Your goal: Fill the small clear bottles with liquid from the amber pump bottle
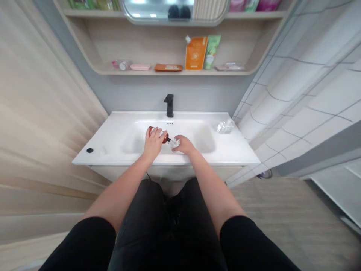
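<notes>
Black sleeves (pixel 90 239) nearest; over the basin (pixel 204 137), likely against drips, your left grip (pixel 153 142) clasps reddish bottle (pixel 165 138), neck (pixel 169 139) toward clear vessel (pixel 175 143) clamped in right grip (pixel 184 145).

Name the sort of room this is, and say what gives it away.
Most likely a bathroom: there is a white washbasin with a black faucet behind it, and a mirror with shelving on the wall above.

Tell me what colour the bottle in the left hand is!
The bottle is reddish-brown; the head view shows it best.
</notes>
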### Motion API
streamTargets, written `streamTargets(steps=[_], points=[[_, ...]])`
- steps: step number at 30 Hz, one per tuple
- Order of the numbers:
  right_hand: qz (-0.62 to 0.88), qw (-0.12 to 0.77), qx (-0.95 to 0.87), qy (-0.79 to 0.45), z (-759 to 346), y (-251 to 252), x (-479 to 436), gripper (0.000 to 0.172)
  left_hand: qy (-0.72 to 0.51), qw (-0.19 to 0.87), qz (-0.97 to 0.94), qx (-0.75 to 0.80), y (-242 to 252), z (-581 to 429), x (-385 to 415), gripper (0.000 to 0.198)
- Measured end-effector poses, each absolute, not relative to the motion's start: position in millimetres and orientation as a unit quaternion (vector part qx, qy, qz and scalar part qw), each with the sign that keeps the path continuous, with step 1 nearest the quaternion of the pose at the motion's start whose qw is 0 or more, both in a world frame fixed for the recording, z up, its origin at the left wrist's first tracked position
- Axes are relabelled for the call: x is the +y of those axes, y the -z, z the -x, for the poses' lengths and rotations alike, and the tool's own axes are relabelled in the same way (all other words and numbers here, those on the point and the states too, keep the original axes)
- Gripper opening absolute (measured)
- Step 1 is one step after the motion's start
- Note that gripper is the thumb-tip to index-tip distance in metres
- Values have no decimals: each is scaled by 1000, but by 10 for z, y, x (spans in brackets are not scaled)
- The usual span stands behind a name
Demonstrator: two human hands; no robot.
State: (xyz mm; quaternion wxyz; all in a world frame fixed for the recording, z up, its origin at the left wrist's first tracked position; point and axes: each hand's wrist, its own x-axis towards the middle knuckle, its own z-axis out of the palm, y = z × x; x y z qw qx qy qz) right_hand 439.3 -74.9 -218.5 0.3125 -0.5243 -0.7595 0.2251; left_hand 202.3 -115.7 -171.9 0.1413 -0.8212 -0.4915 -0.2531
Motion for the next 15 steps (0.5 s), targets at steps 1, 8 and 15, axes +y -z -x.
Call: streamTargets(steps=[1,8,15], points=[[524,312,-760,-225,-4392,2184,-749,66,252,142,821,-492,1717,-2022,-1158,60],[521,315,-760,-226,-4390,2189,-747,67,241,143,823,-494,1695,-2027,-1174,60],[527,308,-760,-224,-4386,2148,-778,68,239,140,828,-488,1674,-2023,-1183,59]])
